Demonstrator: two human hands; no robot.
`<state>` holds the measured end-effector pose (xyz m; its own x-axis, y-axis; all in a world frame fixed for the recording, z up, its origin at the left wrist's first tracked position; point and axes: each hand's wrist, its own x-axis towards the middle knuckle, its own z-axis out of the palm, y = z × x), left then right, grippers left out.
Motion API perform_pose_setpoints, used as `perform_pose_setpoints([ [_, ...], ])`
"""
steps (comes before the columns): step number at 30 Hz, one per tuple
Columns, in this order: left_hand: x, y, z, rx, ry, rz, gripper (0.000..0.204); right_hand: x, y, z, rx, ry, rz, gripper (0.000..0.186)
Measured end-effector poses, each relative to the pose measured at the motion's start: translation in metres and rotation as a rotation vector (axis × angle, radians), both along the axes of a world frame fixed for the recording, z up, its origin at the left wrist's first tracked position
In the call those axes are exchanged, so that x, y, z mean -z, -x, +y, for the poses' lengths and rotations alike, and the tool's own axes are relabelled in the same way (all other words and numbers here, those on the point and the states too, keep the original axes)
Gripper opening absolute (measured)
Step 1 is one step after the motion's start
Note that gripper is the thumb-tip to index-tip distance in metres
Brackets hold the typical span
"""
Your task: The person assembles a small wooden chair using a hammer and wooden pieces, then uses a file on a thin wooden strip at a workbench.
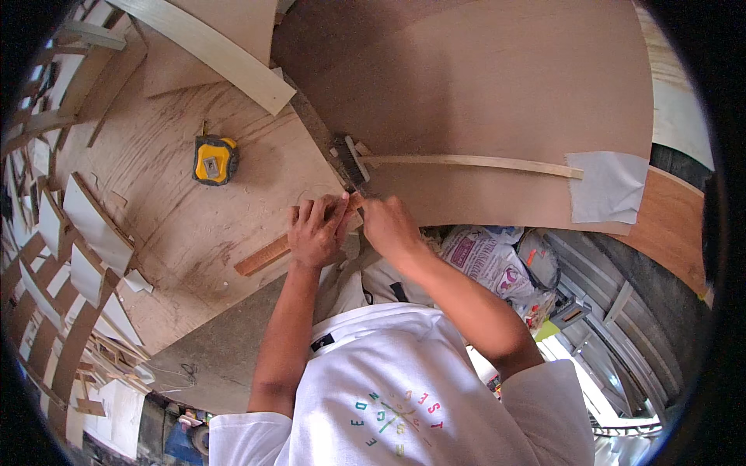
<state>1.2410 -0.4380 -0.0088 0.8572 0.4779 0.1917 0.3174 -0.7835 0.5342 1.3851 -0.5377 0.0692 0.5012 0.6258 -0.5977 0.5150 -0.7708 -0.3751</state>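
A narrow reddish-brown wooden strip [263,256] lies slantwise near the front edge of a plywood panel [171,256]. My left hand [315,231] rests over it, fingers bent and gripping it, with the thumb and forefinger towards its far end. Right beside that end, my right hand [390,229] is closed. Something dark and thin shows at its fingers, too small to make out. Just beyond both hands is a dark-bristled brush [350,160]. A yellow and black tape measure [215,161] sits on the panel to the left of my hands.
A thin wooden stick [474,162] runs from the brush to a whitish cloth [608,186] on a large brown board [505,93]. One pale plank [210,46] crosses the far left. Wood offcuts [97,221] crowd the left side; a printed sack [486,260] stands at right.
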Motion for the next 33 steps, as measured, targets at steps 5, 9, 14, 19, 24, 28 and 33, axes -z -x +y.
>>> perform_pose_setpoints([
  [5, 0.000, 0.001, 0.000, 0.001, -0.016, 0.004, 0.047, -0.011, 0.000, -0.005, 0.013, 0.092, 0.105, 0.024],
  [9, -0.001, 0.002, -0.001, 0.012, 0.000, 0.000, 0.047, 0.002, 0.003, 0.000, 0.011, 0.071, 0.072, 0.026],
  [14, -0.002, 0.000, 0.000, -0.045, -0.028, 0.010, 0.046, -0.046, 0.003, -0.034, -0.105, -0.021, 0.045, 0.026],
  [19, -0.005, -0.002, 0.005, -0.062, -0.028, -0.014, 0.044, -0.113, -0.010, -0.024, 0.684, -0.359, 0.502, 0.039],
  [24, -0.026, 0.005, 0.016, -0.048, -0.067, 0.028, 0.040, -0.153, -0.019, -0.017, 0.791, -0.701, 0.737, 0.042],
  [28, -0.100, 0.002, -0.002, -0.066, 0.324, -0.083, 0.040, -0.171, -0.031, -0.024, 0.842, -1.069, 0.875, 0.040],
  [33, -0.228, 0.014, -0.056, 0.015, 1.384, -0.243, 0.039, -0.199, -0.041, -0.038, 0.975, -1.392, 0.877, 0.034],
])
